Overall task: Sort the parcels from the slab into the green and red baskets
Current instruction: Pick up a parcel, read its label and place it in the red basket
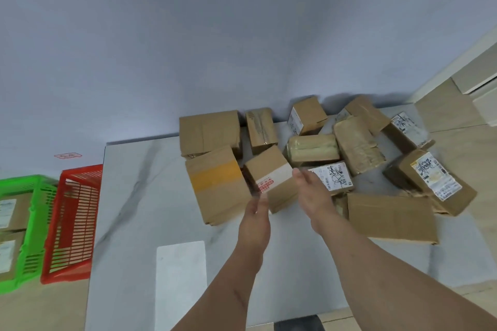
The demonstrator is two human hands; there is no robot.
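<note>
1. Parcels lie heaped on the far right part of a pale marbled slab; nearest the viewer, two bare forearms reach forward over it from the bottom edge.
2. A white rectangular sheet lies flat on the near part of the slab, left of the arms.
3. The left hand has straight fingers, blurred, at the near left corner of a small box with a red stamp; whether it touches the box cannot be told.
4. The right hand is spread open, fingers straight, at the right side of the same box. Neither hand is curled round anything.
5. Just left of that box sits a larger box with a yellow tape band. To the right lie a flat brown carton, a parcel with a scribbled white label and a labelled box.
6. Farther back, more cardboard boxes and two tape-wrapped bundles crowd against a blue-grey wall.
7. On the floor at far left, well apart from the heap, a red basket stands just beside the slab, and a green basket next to it holds labelled brown parcels.
</note>
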